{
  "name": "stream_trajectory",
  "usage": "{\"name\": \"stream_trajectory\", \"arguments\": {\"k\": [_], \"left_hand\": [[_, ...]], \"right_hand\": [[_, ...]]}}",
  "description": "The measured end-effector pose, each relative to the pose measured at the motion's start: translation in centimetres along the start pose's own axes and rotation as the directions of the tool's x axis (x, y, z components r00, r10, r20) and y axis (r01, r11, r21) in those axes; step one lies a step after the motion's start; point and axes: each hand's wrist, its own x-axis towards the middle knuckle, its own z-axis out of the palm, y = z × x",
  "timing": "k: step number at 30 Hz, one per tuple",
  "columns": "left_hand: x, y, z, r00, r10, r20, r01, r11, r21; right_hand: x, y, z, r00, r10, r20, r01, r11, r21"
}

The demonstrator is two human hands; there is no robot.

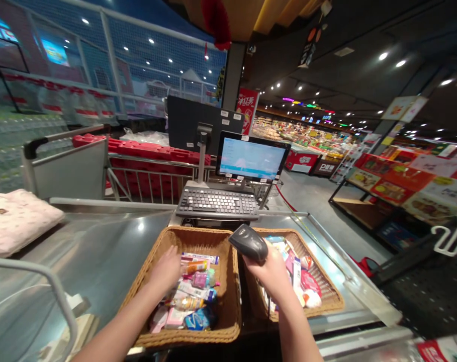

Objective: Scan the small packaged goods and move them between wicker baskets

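My right hand (269, 269) is wrapped round a black barcode scanner (249, 242), whose head points up and left above the gap between two wicker baskets. My left hand (168, 269) is inside the left wicker basket (234, 301), by its left wall. Beside those fingers lies an orange-labelled item (196, 266); the fingertips are partly hidden, so I cannot see whether they grip anything. In the same basket are a pink bottle (201, 279), a blue packet (198, 319) and several other small packages. The right wicker basket (332, 296) holds mixed packaged goods, partly behind my right forearm.
Beyond the baskets stand a keyboard (218, 202), a lit screen (253, 160) and a second monitor (194, 125) seen from behind. A pale patterned bag (20, 221) rests on the metal counter (111, 241) at left. A grey curved rail (58, 281) crosses the near left.
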Motion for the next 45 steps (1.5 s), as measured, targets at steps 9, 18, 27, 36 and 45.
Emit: {"name": "stream_trajectory", "arguments": {"k": [9,18,27,36,45], "left_hand": [[2.7,11.0,-2.0,0.969,0.234,-0.079,-0.241,0.965,-0.101],[6.9,20.6,0.7,0.927,0.374,0.03,-0.371,0.926,-0.063],[9.8,24.7,2.6,0.906,0.404,0.127,-0.412,0.91,0.043],[9.5,26.1,3.9,0.851,0.523,0.038,-0.524,0.852,0.011],[8.0,27.1,5.2,0.884,0.467,-0.022,-0.466,0.884,0.038]], "right_hand": [[-1.0,3.2,-6.9,0.98,0.11,-0.164,-0.125,0.988,-0.086],[-1.9,6.8,-10.5,0.964,0.145,-0.224,-0.171,0.98,-0.104],[-1.8,9.8,-11.9,0.954,0.174,-0.243,-0.196,0.978,-0.068],[-1.4,11.1,-12.3,0.952,0.184,-0.246,-0.205,0.977,-0.064],[-1.2,11.6,-12.6,0.954,0.181,-0.239,-0.2,0.978,-0.056]]}}
